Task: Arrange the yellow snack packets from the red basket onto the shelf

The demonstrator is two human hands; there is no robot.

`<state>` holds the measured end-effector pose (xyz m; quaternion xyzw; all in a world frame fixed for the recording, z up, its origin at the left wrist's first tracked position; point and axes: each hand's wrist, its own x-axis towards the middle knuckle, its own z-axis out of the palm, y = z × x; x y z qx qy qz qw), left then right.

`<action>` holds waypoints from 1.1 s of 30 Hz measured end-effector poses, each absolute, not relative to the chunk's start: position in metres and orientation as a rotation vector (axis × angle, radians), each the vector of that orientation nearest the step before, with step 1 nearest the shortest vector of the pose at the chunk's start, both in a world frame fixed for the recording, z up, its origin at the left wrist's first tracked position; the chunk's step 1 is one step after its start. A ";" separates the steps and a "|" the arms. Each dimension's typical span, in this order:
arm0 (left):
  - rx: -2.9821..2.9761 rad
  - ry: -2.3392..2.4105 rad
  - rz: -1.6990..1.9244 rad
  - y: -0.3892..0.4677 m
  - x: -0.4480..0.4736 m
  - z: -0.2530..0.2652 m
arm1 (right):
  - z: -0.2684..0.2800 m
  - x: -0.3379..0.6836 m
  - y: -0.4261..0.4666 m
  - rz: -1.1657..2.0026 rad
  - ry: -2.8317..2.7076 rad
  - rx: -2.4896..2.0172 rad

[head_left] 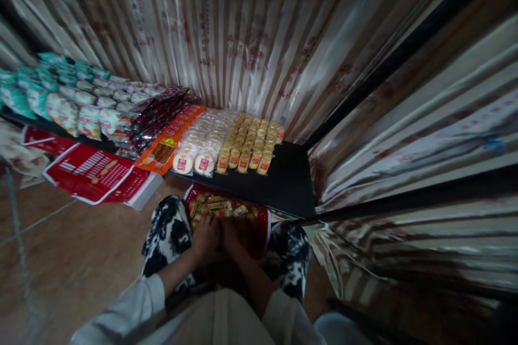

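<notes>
The left hand [206, 236] and right hand [231, 236] lie close together at 6 o'clock of the gold-wrapped snacks [220, 205] in a red container [266, 229] (whether either grips one cannot be told). At 1 o'clock from the container, yellow packets [251, 143] line a black shelf [294, 172].

Clock-wise from the container [267, 229] holding my left hand [206, 236] and right hand [230, 236], I have room near two, over the shelf's [290, 175] bare end; a pole [404, 48] slants beyond it. White cakes [192, 153] block eleven to twelve, yellow cakes [249, 145] twelve to one, the curtain [243, 27] behind. My left knee [170, 214] bars nine to ten, my right knee [289, 240] three.
</notes>
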<state>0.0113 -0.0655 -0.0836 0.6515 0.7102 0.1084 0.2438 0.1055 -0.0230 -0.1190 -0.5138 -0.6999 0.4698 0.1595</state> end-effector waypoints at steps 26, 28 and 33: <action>1.495 1.633 0.506 -0.034 -0.028 -0.042 | -0.104 0.155 -0.027 1.531 -1.559 -1.476; 1.354 1.579 0.614 -0.031 -0.023 -0.044 | -0.104 0.163 -0.024 1.615 -1.371 -1.479; 1.029 1.514 0.870 -0.028 -0.001 -0.043 | -0.101 0.173 -0.019 1.724 -1.096 -1.400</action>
